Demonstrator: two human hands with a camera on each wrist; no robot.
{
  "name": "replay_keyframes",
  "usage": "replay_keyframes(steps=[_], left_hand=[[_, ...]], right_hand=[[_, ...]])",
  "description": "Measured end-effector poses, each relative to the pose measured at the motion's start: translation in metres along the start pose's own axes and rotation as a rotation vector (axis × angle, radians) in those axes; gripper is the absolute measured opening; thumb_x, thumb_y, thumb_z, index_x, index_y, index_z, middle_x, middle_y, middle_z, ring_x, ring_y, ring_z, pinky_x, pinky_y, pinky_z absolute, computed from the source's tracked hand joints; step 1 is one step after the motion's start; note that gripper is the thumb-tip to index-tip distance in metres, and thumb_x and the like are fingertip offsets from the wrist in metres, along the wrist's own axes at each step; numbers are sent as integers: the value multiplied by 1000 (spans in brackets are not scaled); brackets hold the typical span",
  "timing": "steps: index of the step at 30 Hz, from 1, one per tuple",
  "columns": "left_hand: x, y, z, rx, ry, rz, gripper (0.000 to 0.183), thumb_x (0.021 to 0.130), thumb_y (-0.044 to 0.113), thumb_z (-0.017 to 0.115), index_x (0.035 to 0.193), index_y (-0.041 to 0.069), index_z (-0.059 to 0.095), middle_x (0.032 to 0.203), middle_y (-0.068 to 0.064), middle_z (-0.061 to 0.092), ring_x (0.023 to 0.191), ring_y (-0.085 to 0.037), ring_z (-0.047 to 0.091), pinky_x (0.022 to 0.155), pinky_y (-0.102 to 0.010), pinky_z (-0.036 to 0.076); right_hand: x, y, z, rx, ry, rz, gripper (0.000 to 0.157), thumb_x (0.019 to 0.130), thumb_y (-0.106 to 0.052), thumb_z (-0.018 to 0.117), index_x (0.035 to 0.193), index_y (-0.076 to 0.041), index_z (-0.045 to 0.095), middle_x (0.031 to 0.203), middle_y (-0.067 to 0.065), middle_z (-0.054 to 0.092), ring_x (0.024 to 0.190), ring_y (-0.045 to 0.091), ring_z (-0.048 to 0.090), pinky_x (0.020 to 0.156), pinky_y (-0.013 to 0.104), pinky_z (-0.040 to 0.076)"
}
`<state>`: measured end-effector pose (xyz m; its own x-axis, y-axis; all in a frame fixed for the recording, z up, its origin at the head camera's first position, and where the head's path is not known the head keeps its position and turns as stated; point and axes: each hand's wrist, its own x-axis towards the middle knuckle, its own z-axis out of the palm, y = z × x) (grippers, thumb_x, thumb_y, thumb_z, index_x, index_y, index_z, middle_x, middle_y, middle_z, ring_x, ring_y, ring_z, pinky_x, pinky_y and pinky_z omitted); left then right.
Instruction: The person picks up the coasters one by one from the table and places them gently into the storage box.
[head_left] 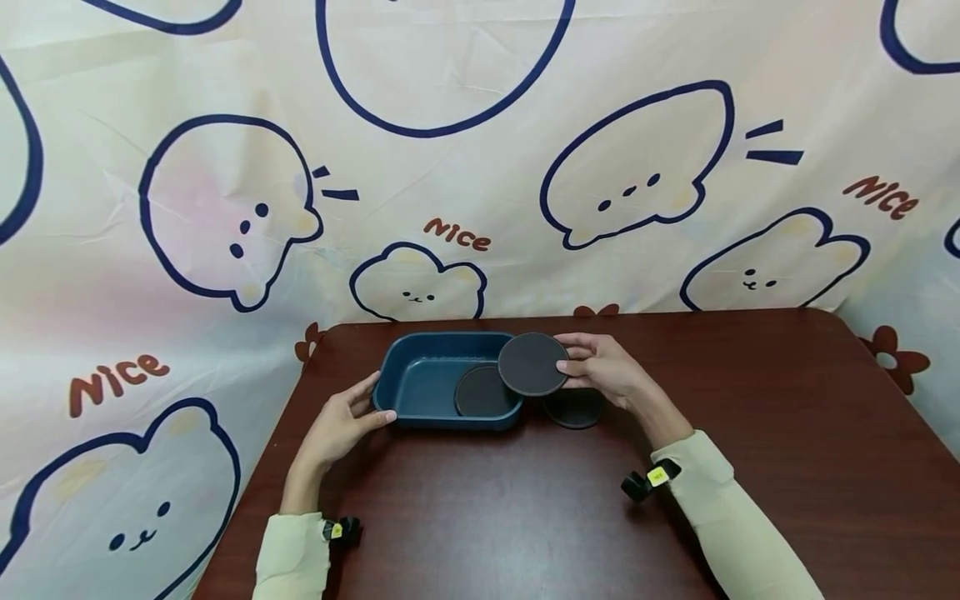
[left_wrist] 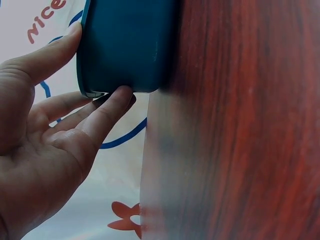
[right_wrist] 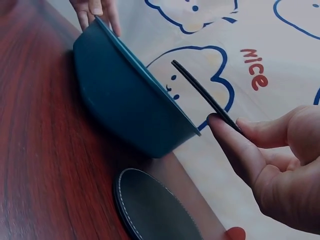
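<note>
A dark blue rectangular plastic basin [head_left: 427, 423] stands near the back of the table. My left hand [head_left: 339, 423] holds its left end, with the thumb [left_wrist: 62, 50] at the rim and the fingers round the corner. In my right hand [head_left: 606, 367], a round black coaster [head_left: 531, 364] is pinched between thumb and fingers, raised over the basin's right end. Another black coaster [head_left: 480, 392] lies inside the basin, partly covered by the raised one. Below my right hand, on the table beside the basin, lies a black stitched coaster [right_wrist: 155, 205]; whether more are stacked beneath it I cannot tell.
The dark reddish-brown wooden table [head_left: 487, 500] carries all of this. Right behind its back edge hangs a pale cloth [head_left: 510, 275] printed with cartoon bears. Each wrist wears a small black camera, such as the right one [head_left: 637, 485].
</note>
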<state>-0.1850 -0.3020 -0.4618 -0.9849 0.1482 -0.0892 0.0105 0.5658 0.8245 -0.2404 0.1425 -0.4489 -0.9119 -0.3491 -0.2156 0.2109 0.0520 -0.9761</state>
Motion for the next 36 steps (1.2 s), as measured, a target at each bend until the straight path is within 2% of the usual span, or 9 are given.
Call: replay_keyframes(steps=[5,17,27,36], left_hand=[[-4,-1,2,-4,-1,-15,81,103,17,75,170,7,30,168,-26,42,146,-45,55,110,-52,54],[-4,-1,2,-16,3,-17,83,102,19,76,170,9,30,169,-24,41,148,-43,53,110,-51,55],[-3,-6,3,0,-3,1,85,102,22,77,171,10,29,171,-22,38,150,-39,51,111,-49,55],[-1,-4,0,4,-3,22,85,102,22,77,170,9,29,170,-23,41,150,-40,52,110,-50,55]], right_hand=[[2,0,10,1,-24,6,63,105,2,63,164,-3,40,142,28,63,99,16,80,93,37,65],[15,-9,33,-31,-48,-6,59,104,3,64,160,-2,46,140,29,64,97,18,80,86,34,67],[24,-11,48,-121,-51,-29,57,102,4,68,156,-2,54,138,28,68,93,17,80,82,33,67],[29,-17,56,-191,-43,-40,53,103,2,68,154,-4,57,136,25,70,99,18,78,83,35,67]])
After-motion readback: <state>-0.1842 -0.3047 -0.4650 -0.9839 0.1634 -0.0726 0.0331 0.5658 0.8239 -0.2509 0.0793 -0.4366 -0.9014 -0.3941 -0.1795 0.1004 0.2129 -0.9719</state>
